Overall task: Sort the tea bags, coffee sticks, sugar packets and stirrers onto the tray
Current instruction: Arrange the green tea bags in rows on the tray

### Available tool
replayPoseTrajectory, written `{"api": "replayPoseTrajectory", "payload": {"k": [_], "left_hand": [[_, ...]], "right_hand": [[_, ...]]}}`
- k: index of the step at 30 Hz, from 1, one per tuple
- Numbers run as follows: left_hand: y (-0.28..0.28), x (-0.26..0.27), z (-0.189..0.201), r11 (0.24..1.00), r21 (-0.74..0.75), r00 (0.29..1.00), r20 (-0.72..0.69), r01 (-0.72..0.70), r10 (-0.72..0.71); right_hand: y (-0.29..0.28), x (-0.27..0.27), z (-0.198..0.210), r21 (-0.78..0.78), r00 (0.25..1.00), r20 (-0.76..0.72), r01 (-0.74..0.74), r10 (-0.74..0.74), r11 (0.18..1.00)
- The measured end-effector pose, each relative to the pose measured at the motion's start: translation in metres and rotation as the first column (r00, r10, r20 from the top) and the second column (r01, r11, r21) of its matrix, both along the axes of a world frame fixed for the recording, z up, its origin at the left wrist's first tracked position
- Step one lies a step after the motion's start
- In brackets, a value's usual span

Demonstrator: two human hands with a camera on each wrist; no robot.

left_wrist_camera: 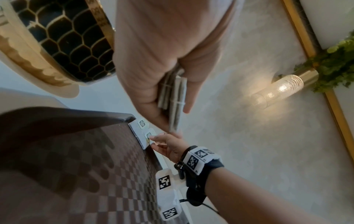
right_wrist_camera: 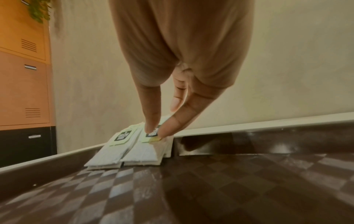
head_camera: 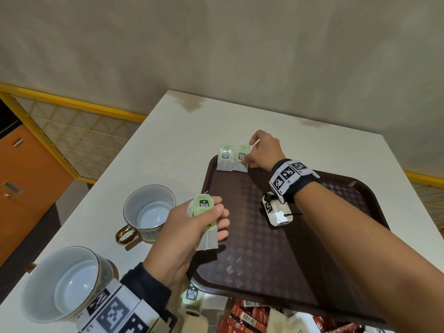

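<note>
The right hand (head_camera: 263,152) presses thumb and forefinger tips on the second tea bag (head_camera: 241,162) in the tray's (head_camera: 276,260) far corner and may drag it askew lifting off, while the left hand (head_camera: 192,234) clutches spare tea bags (head_camera: 204,210) that might slip.

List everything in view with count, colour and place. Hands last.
tray: one, brown, on the table
table: one, white, against the wall
tray bags: two side by side, perhaps stacked, white with green tags, tray's far left corner
held bags: a bunch, count unclear, white with green tags, in the left hand
loose bag: one, green tag, by the tray's near left corner
red packets: several, red, beyond the tray's near edge
cups: two, grey with gold trim, left of the tray
cabinet: one, orange, far left
left hand: grips the held bags
right hand: fingertips on the right tray bag's tag
</note>
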State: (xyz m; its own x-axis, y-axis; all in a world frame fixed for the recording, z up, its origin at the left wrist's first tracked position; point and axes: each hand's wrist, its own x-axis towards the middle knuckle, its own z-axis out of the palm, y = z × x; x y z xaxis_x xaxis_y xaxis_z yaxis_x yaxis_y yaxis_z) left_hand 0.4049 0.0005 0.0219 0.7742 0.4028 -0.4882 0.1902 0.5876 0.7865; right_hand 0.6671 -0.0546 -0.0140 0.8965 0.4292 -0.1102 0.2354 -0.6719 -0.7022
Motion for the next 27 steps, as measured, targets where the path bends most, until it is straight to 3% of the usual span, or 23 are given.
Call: {"api": "replayPoseTrajectory", "payload": {"k": [5, 8, 10, 12, 14, 16, 23, 27], "left_hand": [[0.005, 0.006, 0.009, 0.936, -0.351, 1.0, -0.013, 0.015, -0.021], [0.01, 0.012, 0.018, 0.884, -0.463, 0.998, 0.057, 0.061, -0.04], [0.012, 0.017, 0.021, 0.903, -0.413, 0.99, 0.116, 0.12, -0.078], [0.013, 0.02, 0.024, 0.929, -0.321, 0.976, 0.169, 0.185, -0.136], [0.012, 0.022, 0.027, 0.954, -0.202, 0.965, 0.183, 0.221, -0.185], [0.008, 0.023, 0.029, 0.968, -0.111, 0.964, 0.17, 0.225, -0.205], [-0.004, 0.023, 0.03, 0.986, 0.008, 0.976, 0.141, 0.166, -0.165], [-0.011, 0.021, 0.029, 0.971, 0.042, 0.964, 0.122, 0.235, -0.238]], "right_hand": [[-0.004, -0.002, 0.002, -0.032, 0.998, 0.032, -0.057, 0.058, 0.998], [-0.01, -0.018, 0.023, 0.09, 0.997, 0.048, -0.071, 0.067, 0.993], [-0.018, -0.041, 0.043, 0.225, 0.997, 0.037, -0.079, 0.073, 0.971], [-0.032, -0.07, 0.061, 0.306, 0.983, -0.073, -0.139, 0.169, 0.942], [-0.048, -0.097, 0.073, 0.364, 0.921, -0.237, -0.212, 0.31, 0.907], [-0.062, -0.117, 0.08, 0.395, 0.873, -0.306, -0.247, 0.381, 0.885], [-0.092, -0.135, 0.087, 0.469, 0.89, -0.342, -0.118, 0.303, 0.875], [-0.097, -0.142, 0.089, 0.503, 0.924, -0.309, -0.044, 0.227, 0.863]]}}
